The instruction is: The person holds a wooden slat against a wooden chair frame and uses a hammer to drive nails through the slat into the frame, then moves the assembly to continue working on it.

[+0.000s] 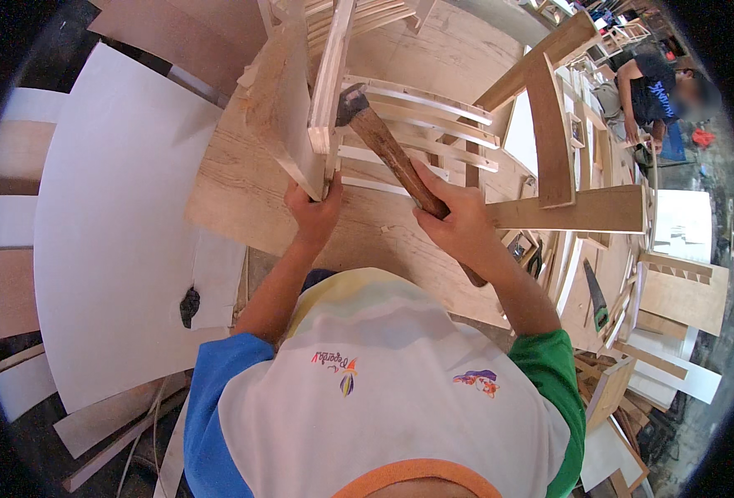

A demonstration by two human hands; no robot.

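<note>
My right hand [462, 217] is wrapped around the wooden handle of a hammer [392, 158]. The dark metal head of the hammer is beside a plywood strip [332, 79] that stands on edge; whether they touch I cannot tell. My left hand [313, 207] grips the near lower end of an upright wooden panel [284, 108], fingers and thumb on either side of it. Behind the hammer run several pale wooden slats [433, 112], part of a frame on the plywood worktop [363, 228].
Curved wooden pieces [549, 133] and a wide board [574, 209] lie to the right. A green-handled handsaw [596, 299] rests farther right. A large white sheet [126, 232] stretches along the left. Another person [649, 91] bends over at the far right among wood pieces.
</note>
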